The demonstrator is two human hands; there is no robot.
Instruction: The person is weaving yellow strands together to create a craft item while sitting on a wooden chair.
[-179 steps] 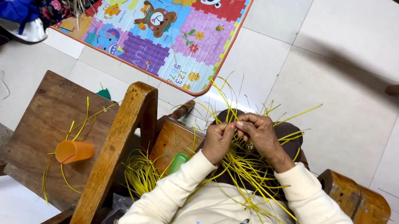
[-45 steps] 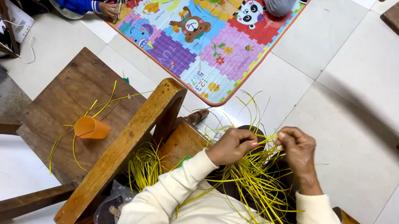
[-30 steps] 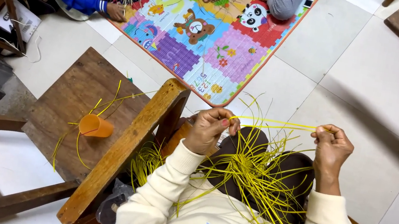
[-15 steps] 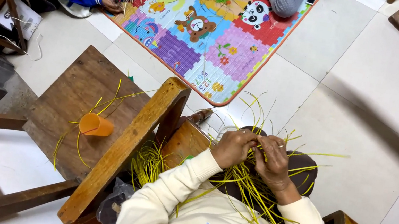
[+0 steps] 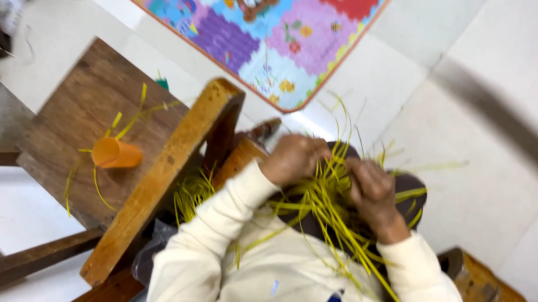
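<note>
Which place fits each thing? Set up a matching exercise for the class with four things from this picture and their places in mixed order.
Things:
1. orange cup
2. yellow strips
3. colourful mat
4. left hand

Places:
a. spread on the tiled floor
b. gripping the strips from the left side
c. lying on its side on the wooden chair seat
d. bunched between both hands

Pairs: 1-c, 2-d, 3-a, 4-b

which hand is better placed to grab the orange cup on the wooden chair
Left, most likely. The left hand works the yellow strips on the side nearer the wooden chair, where the orange cup lies tipped over. The right hand would have to cross over the bundle.
</note>
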